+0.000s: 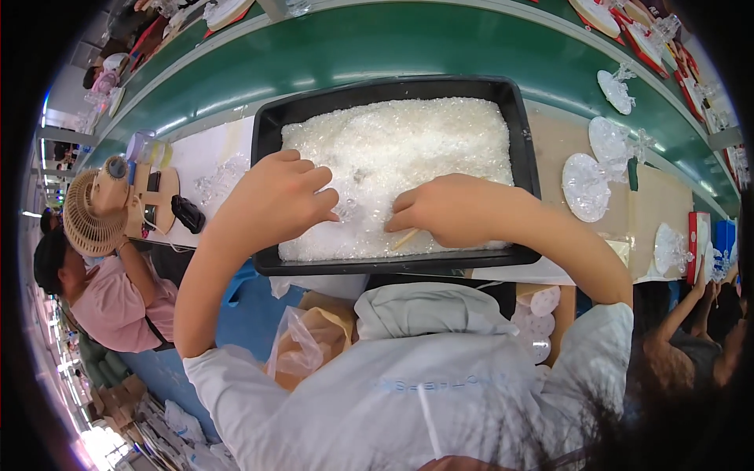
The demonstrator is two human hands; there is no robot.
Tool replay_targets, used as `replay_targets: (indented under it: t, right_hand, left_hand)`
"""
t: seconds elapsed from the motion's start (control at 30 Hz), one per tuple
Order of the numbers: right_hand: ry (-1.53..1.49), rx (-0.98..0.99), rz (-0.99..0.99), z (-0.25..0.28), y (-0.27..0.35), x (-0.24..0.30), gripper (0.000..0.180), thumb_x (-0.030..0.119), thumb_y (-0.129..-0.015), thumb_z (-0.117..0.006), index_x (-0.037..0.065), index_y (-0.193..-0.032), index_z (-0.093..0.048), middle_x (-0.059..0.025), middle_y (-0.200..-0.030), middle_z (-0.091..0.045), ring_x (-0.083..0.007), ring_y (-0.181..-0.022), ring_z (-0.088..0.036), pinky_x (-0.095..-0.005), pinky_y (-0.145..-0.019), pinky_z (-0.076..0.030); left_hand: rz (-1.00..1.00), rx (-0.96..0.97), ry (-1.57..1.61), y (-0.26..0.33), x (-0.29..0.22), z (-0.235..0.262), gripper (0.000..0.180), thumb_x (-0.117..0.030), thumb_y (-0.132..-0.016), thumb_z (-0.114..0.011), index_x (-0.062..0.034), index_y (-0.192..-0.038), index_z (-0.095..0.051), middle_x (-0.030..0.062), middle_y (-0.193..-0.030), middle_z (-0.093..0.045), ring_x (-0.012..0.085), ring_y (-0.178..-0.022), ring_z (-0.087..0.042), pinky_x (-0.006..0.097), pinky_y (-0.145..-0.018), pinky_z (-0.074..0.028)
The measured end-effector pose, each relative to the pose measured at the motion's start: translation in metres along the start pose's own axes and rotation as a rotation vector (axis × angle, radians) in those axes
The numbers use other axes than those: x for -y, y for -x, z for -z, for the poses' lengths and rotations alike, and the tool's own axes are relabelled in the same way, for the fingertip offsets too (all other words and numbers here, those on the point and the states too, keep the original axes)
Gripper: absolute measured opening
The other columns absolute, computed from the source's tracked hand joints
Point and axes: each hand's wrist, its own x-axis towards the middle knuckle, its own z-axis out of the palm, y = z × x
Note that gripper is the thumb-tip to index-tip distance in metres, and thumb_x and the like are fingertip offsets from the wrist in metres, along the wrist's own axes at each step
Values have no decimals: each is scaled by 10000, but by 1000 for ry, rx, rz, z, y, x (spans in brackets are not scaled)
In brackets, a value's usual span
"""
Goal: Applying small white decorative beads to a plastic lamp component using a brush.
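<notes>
A black tray [525, 157] holds a bed of sparkling white, clear grains [416, 133]. Over its left part, my left hand [287, 192] is closed, thumb and fingers pinching a small clear plastic piece [345, 210] that rests close to the grains and barely stands out from them. To its right, my right hand [448, 208] is closed with fingertips pointing down at the grains. A thin, pale wooden stick [405, 239] juts from under its fingers; its other end is hidden.
Clear plastic pieces [224, 184] lie left of the tray, near a black crumpled item [188, 214] and a fan [96, 206]. Clear round discs [586, 187] stand on the right. A green conveyor belt [377, 43] runs behind. Another person [118, 302] sits at left.
</notes>
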Motion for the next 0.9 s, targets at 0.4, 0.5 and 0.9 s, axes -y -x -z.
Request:
replay_targets:
  t: [0.4, 0.5, 0.9]
  right_hand:
    - [-88, 14, 29, -5, 2, 3, 447, -81, -715, -540, 32, -1127, -673, -133, -1106, -689, -360, -988, -656, -442, -834, -525]
    - [-50, 65, -47, 3, 13, 7, 447, -81, -719, -550, 22, -1139, -662, -127, -1138, -681, -355, -1007, -650, -439, -843, -526]
    - [-20, -608, -152, 14, 53, 2, 471, -98, -730, -496, -23, -1172, -640, -205, -1083, -681, -395, -987, -640, -420, -845, -526]
  left_hand:
    - [181, -40, -13, -20, -13, -20, 296, -254, -834, -698, -59, -639, -591, 97, -587, -575, 294, -521, -600, 400, -499, -459]
    - [307, -90, 53, -21, -20, -22, 265, -240, -834, -697, -54, -668, -608, 99, -593, -587, 309, -541, -606, 410, -520, -468]
    - [640, -261, 299, -6, -39, 7, 171, -158, -806, -776, -28, -891, -704, 113, -645, -650, 215, -590, -656, 297, -526, -473]
